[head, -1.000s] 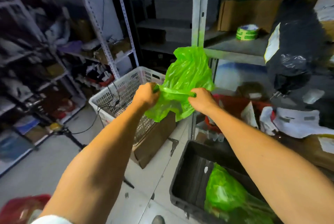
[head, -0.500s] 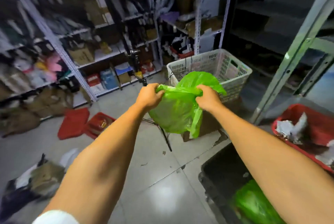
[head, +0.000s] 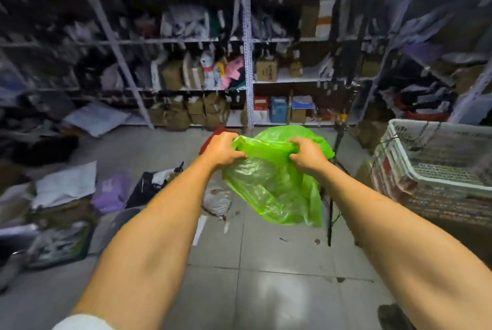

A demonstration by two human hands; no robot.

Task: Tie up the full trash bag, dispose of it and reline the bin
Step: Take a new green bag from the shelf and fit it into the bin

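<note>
Left hand and right hand, each grip closed on the green bag rim, above the tiled floor.

A translucent bright-green plastic trash bag hangs in the air above the tiled floor, held up at its top edge. That edge is pulled into a taut band, bunched at each end. Below it the crinkled, glossy film sags loosely and tapers to a limp lower corner on the right.
</note>
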